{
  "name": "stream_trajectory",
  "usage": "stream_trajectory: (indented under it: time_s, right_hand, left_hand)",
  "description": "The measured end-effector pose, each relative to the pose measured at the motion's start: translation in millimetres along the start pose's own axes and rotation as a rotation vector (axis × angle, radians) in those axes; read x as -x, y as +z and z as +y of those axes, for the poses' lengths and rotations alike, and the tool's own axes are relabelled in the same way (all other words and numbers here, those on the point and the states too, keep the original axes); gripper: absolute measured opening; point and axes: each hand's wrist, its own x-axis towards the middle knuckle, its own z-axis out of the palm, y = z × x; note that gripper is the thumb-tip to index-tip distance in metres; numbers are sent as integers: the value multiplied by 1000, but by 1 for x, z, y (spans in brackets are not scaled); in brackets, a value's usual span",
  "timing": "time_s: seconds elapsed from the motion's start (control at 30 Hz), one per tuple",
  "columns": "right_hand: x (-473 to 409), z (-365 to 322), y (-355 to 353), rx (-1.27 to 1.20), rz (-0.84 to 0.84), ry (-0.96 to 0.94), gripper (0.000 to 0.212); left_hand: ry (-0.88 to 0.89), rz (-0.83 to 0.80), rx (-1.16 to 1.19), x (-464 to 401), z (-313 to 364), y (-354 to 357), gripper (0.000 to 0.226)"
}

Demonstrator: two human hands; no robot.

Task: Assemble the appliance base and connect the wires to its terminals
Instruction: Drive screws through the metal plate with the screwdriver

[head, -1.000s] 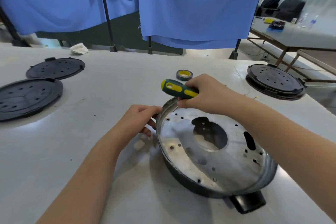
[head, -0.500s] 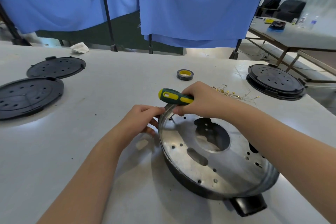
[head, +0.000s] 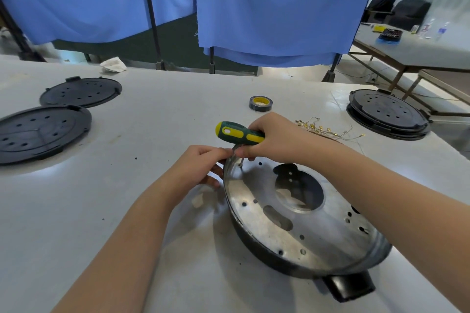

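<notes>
On the white worktable (head: 152,211), the appliance base (head: 300,223) lies right of centre toward the near edge, a shallow metal pan with a dark outer wall, a large central cut-out and a black handle stub (head: 348,287) at its near side. At the far-left rim of the base, the left hand (head: 201,168) pinches the rim edge between curled fingers and thumb. The right hand (head: 274,140) grasps a green-and-yellow screwdriver (head: 239,133); the handle points left and lies roughly level above the rim, and its fingertips meet the left hand at that same rim point. A loose bundle of thin wires (head: 328,129) lies just behind the right wrist, apart from the base. A roll of tape (head: 260,103) sits farther back. Two black perforated discs (head: 43,132) lie near the left table edge, and a stacked pair (head: 389,114) sits at the far right edge. Bare tabletop lies between the discs and the base. Blue curtains (head: 274,7) hang beyond the far edge.
</notes>
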Motion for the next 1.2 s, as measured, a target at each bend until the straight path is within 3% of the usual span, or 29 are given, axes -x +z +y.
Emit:
stream_trajectory:
  time_s: [0.4, 0.73, 0.93, 1.07, 1.2]
  right_hand:
    - [-4, -3, 9, 22, 22, -69, 34]
    - [-4, 4, 11, 116, -5, -76, 25]
    - [-4, 13, 18, 42, -26, -24, 39]
    - [-2, 13, 11, -30, -14, 2, 36]
    - [-5, 14, 5, -128, 5, 41, 19]
  left_hand:
    - [-78, -25, 104, -2, 2, 2, 35]
    - [-82, -33, 106, -3, 0, 1, 30]
    - [-68, -60, 74, -3, -1, 0, 28]
    - [-73, -53, 91, -4, -3, -1, 27]
    - [-72, -65, 111, -3, -2, 0, 32]
